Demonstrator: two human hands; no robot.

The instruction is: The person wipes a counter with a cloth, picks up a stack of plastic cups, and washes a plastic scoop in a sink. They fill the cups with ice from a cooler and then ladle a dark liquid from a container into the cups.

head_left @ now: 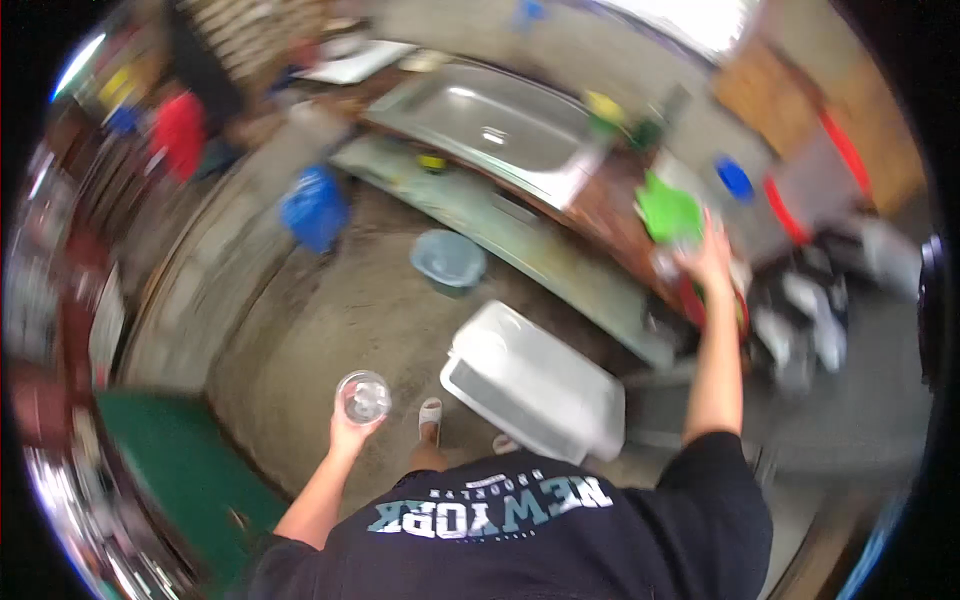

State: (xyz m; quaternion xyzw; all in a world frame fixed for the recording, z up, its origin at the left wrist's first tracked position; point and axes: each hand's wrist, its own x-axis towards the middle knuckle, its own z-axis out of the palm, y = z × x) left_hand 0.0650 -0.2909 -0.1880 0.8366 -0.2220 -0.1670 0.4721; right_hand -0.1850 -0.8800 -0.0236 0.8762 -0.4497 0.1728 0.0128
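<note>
- Here's the left hand (pixel 350 428), out over the floor, fingers wrapped round the lower side of a clear plastic cup (pixel 366 398); the open rim faces up, a grip that seems meant to keep it level.
- Inside, something clear catches the light; ice, liquid or nested cups, I cannot tell.
- Across to the right hand (pixel 708 258), well apart from the left, stretched over the end of the counter (pixel 622 200). Its fingers are at a blurred clear item (pixel 668 262); gripping or only touching, I cannot tell.
- Just beside those fingers, a bright green item (pixel 668 208), too smeared to name.
- Up the counter, the stainless-steel sink (pixel 505 110) is let into the top, probably so splashes drain straight back into the basin.
- Down on the floor, a white plastic bin (pixel 540 385) lies between the arms, near the sandalled foot (pixel 430 412).
- Beyond it, a pale blue tub (pixel 447 260) sits before the low shelf (pixel 490 225), presumably handy to the sink.
</note>
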